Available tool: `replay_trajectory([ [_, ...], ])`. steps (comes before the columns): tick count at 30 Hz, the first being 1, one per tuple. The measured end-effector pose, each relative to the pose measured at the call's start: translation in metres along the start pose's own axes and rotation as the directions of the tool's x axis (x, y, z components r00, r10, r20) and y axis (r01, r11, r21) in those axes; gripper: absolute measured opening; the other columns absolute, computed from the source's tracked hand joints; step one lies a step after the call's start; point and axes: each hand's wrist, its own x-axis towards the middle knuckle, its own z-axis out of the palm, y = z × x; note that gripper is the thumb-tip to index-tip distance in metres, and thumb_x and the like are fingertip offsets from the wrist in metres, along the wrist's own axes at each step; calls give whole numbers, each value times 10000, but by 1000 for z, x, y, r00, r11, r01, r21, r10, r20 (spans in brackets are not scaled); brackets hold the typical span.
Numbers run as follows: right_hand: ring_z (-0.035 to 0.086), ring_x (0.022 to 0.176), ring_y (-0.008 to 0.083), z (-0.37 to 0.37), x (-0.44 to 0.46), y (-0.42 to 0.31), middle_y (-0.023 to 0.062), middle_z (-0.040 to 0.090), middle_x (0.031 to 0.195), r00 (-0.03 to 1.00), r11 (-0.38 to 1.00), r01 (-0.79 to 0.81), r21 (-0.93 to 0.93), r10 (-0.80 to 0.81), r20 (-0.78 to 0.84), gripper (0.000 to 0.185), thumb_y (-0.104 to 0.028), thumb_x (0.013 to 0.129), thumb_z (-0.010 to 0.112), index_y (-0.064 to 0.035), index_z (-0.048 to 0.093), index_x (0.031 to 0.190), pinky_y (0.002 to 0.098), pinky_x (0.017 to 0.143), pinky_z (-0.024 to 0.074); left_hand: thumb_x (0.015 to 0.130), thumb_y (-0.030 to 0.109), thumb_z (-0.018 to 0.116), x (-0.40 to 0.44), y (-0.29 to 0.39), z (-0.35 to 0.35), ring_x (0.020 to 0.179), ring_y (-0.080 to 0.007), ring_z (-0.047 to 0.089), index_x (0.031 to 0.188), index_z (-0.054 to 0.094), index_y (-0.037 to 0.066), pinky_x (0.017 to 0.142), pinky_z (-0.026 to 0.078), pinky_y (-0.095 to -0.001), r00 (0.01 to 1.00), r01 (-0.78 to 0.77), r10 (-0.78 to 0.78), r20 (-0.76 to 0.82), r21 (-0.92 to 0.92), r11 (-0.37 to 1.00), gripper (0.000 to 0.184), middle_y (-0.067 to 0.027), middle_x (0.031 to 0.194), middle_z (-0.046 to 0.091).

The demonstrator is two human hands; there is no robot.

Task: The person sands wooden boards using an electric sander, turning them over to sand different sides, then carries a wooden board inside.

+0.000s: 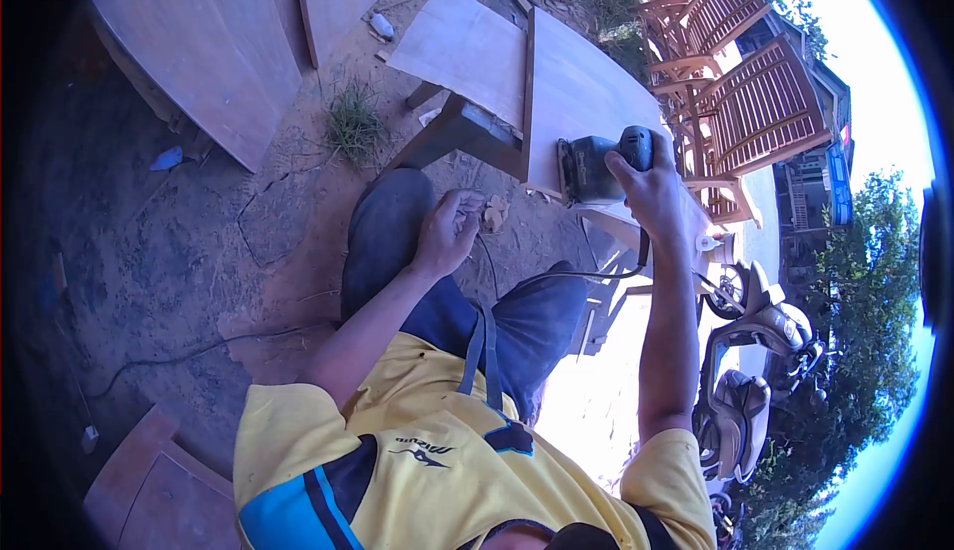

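Note:
My right hand (pixel 651 187) is wrapped round the top of a dark electric sander (pixel 593 169), whose base is against a pale wooden panel (pixel 586 78). A cable runs from the sander down past my right forearm. My left hand (pixel 447 237) is over my knee, its fingers loosely bent and a little apart, with nothing visible in them. Just beyond its fingertips is a small brownish scrap (pixel 496 214); I cannot tell what it is. Another flat panel (pixel 465 48) adjoins the one under the sander, and a wooden support (pixel 462 138) stands below them.
Large wooden panels (pixel 199 43) stand at the upper left, and a curved wooden piece (pixel 164 490) lies lower left. Slatted wooden chairs (pixel 760 108) line the right side. Motorbikes (pixel 755 331) are parked beyond my right arm. A cable (pixel 209 348) crosses the dirt ground.

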Motion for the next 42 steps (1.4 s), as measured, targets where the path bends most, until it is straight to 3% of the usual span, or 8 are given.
replay_trajectory([
  [8,739,983,501,35,3,-51,310,754,991,985,984,169,58,-171,13,671,-399,841,796,31,566,1302,519,905,583,989,28,612,1,-2,9,1140,-272,713,1298,616,18,966,578,-376,997,-36,31,73,75,997,309,-147,1217,708],
  [14,719,997,528,13,-14,-20,335,736,1003,997,997,69,32,-70,30,700,-400,842,800,8,535,1345,543,930,568,969,20,622,-2,0,-2,1139,-284,706,1321,609,-21,999,569,-410,999,33,-31,-26,92,995,355,-184,1223,688],
  [16,715,1043,515,4,-3,16,341,728,1062,1000,1000,10,24,-9,-9,737,-385,826,816,-16,519,1391,540,964,555,928,39,663,0,8,-6,1245,-330,655,1348,599,-6,1055,539,-451,997,-31,45,-55,227,973,427,-214,1331,641],
  [18,715,1045,512,-18,-1,45,332,730,1086,998,998,-60,28,61,-18,751,-381,822,815,-16,513,1405,537,970,553,867,61,730,10,34,-10,1420,-398,529,1454,541,39,1182,435,-525,915,-369,401,31,461,807,617,-251,1497,539],
  [24,719,1027,516,-51,20,166,328,739,1050,967,980,-197,-8,193,-165,710,-386,818,817,16,545,1336,531,961,554,807,114,842,61,84,-10,1583,-457,313,1599,386,98,1303,240,-605,794,-605,433,427,622,497,914,-224,1671,377],
  [29,705,1132,485,-77,37,217,317,730,1159,929,946,-321,-43,306,-206,785,-459,817,849,51,546,1332,503,999,549,782,107,856,101,94,-1,1528,-339,455,1434,639,164,1291,323,-574,757,-654,369,539,612,445,690,-75,1555,580],
  [38,711,1046,508,-47,6,132,323,724,1099,1000,996,19,82,-17,-19,742,-440,813,815,35,529,1306,522,969,571,863,181,795,124,84,18,1423,-335,578,1368,676,103,1252,383,-540,681,-732,457,573,548,404,525,-94,1458,673],
  [42,718,1053,477,-55,5,159,311,729,1100,997,996,-72,59,73,-6,764,-443,791,832,32,531,1307,514,967,571,934,301,771,127,81,17,1428,-345,572,1401,670,84,1235,392,-547,672,-739,444,593,578,346,525,-105,1471,665],
])
